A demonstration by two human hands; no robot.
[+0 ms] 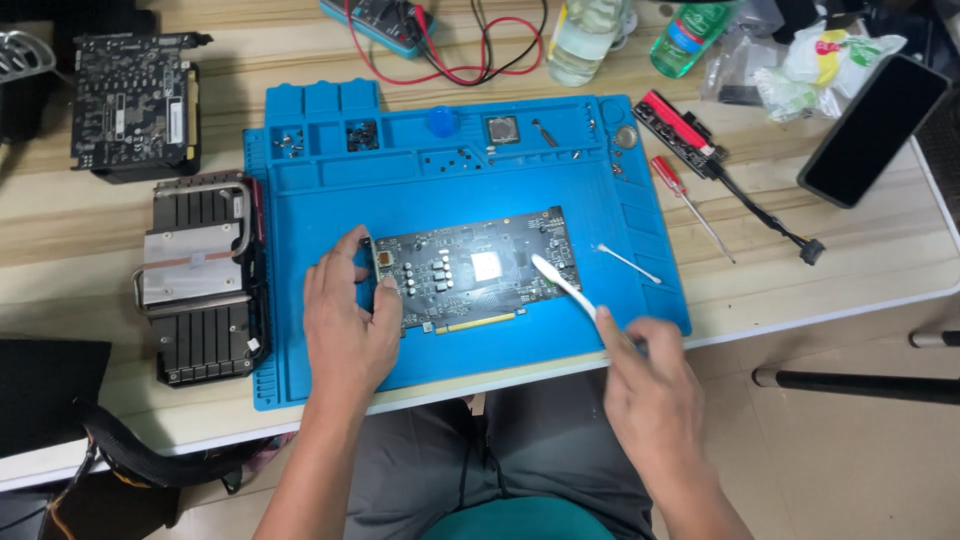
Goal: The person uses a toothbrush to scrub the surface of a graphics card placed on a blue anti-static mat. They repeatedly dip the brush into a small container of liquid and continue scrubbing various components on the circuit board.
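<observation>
A bare circuit board lies flat on a blue work mat. The left hand grips the board's left end. The right hand holds a white swab, its tip over the board near the central chip. A heatsink sits left of the mat; a red-handled screwdriver lies to the right.

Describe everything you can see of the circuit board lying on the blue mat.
The circuit board is a dark, flat rectangle lying slightly tilted on the blue mat. A bright square chip sits near its middle among small components, and a gold connector strip runs along its near edge. The left hand grips its left end, while the right hand holds a white tool whose tip rests on the board beside the chip.
</observation>
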